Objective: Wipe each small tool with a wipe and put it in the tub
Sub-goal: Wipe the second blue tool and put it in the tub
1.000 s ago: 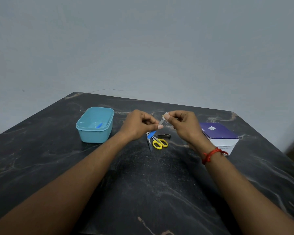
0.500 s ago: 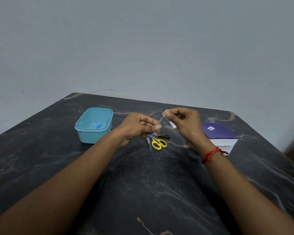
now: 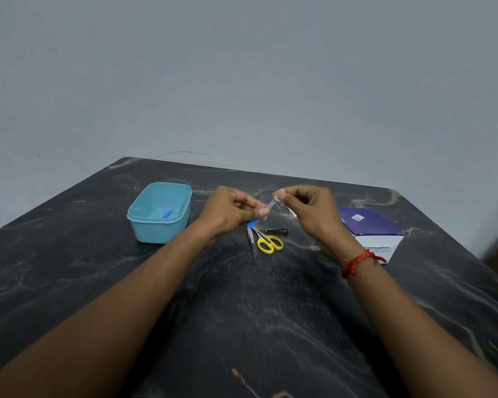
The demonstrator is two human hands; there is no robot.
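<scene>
left hand (image 3: pixel 230 212): grip pinched on blue-handled tool (image 3: pixel 253 224), held above table (image 3: pixel 242 311)
right hand (image 3: pixel 305 209): grip pinched on wipe (image 3: pixel 278 194) at the tool's metal tip
tub (image 3: pixel 144 225): left of hands, small blue tool (image 3: pixel 166 214) inside
under hands: scissors (image 3: pixel 269 242), clipper (image 3: pixel 276 231), thin metal tool (image 3: pixel 251 242)

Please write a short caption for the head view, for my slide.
Left hand holds a blue-handled tool; right hand pinches a wipe at its blade, blue tub to the left.

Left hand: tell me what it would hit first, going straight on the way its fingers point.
The left hand points rightward along the blue-handled tool it pinches; it would likely first meet the wipe pinched in the right hand, since both hold that tool.
</scene>
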